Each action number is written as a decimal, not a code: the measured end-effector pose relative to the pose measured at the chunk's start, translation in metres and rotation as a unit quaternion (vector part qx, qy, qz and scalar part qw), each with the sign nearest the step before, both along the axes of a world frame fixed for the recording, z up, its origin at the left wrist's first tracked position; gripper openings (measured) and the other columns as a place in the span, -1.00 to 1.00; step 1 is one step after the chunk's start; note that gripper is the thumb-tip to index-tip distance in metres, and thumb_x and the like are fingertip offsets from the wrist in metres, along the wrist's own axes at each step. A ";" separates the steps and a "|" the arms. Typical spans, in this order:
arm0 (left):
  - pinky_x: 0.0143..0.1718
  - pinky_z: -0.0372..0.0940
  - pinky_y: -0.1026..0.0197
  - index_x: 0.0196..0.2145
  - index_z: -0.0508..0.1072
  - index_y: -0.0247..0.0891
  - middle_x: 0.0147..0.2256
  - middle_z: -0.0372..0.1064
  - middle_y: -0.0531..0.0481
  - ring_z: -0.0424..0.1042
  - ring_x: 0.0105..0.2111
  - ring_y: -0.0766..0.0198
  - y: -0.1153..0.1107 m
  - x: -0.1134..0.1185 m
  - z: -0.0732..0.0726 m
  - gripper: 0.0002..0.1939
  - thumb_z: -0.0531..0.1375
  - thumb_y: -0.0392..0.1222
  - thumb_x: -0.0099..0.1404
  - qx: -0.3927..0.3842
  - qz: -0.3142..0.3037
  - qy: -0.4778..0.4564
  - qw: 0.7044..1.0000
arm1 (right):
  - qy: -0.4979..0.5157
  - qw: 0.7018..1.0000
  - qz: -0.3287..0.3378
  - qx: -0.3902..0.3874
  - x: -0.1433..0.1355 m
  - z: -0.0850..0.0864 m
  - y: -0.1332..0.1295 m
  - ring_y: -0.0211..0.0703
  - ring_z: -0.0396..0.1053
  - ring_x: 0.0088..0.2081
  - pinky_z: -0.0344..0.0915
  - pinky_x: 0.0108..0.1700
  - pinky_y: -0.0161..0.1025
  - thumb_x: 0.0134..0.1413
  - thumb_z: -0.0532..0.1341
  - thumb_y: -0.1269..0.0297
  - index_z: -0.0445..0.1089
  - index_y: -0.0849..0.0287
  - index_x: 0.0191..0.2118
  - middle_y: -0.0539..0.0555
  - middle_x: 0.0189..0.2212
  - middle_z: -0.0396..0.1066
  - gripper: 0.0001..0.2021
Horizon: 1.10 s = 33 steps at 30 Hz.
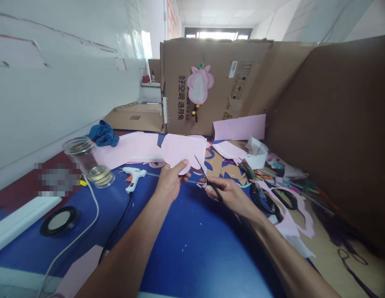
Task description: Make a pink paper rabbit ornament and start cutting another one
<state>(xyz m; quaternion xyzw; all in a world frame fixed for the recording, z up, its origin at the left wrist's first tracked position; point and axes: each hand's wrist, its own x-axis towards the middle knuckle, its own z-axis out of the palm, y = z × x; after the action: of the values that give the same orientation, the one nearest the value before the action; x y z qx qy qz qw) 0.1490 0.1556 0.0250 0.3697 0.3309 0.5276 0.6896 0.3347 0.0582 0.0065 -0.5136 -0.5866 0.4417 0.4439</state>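
My left hand pinches the lower edge of a pink sheet, thumb on top. The sheet's lower side has a rounded, cut outline. My right hand is closed round the dark handles of a pair of scissors. The blades point up and left at the sheet's lower right part; I cannot tell exactly how far apart they are. More pink sheets lie behind and to the left of my left hand. Small pink scraps lie near the scissors.
A white glue gun, a glass jar and a black tape roll stand at left. Brown cut pieces, pink offcuts and other scissors lie at right. A cardboard box wall bearing a pink ornament rises behind.
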 end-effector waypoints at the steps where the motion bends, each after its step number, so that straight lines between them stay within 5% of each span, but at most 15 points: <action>1: -0.58 0.16 0.28 -0.33 0.58 -0.29 -0.51 0.50 0.02 0.39 -0.61 0.33 0.000 0.000 0.000 -0.57 0.60 -0.07 -0.08 0.001 0.000 -0.001 1.000 | 0.002 1.000 -0.001 0.000 0.000 -0.001 0.000 -0.23 0.10 -0.41 0.08 -0.32 -0.22 0.20 0.41 -0.22 0.62 0.24 0.12 -0.06 -0.47 0.25 -0.37; 22: -0.60 0.19 0.30 -0.32 0.58 -0.31 -0.51 0.49 0.03 0.40 -0.61 0.34 0.001 -0.001 -0.001 -0.55 0.60 -0.06 -0.10 -0.002 0.001 -0.003 1.000 | 0.015 1.000 0.007 -0.004 0.001 -0.002 0.001 -0.25 0.09 -0.41 0.06 -0.32 -0.23 0.23 0.41 -0.17 0.60 0.29 0.15 -0.06 -0.45 0.24 -0.37; 33: -0.55 0.31 0.28 -0.17 0.64 -0.29 -0.33 0.63 -0.07 0.52 -0.48 0.25 0.008 -0.010 0.005 -0.57 0.57 -0.11 0.03 -0.015 -0.010 -0.015 1.000 | 0.020 1.000 0.009 -0.013 0.006 -0.006 0.002 -0.26 0.11 -0.40 0.01 -0.36 -0.25 0.20 0.43 -0.19 0.59 0.29 0.15 -0.04 -0.44 0.26 -0.35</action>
<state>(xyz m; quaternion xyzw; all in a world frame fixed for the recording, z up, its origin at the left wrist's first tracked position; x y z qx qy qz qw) 0.1387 0.1633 0.0298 0.3544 0.3244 0.5214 0.7052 0.3408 0.0603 0.0003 -0.5048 -0.5766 0.4634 0.4449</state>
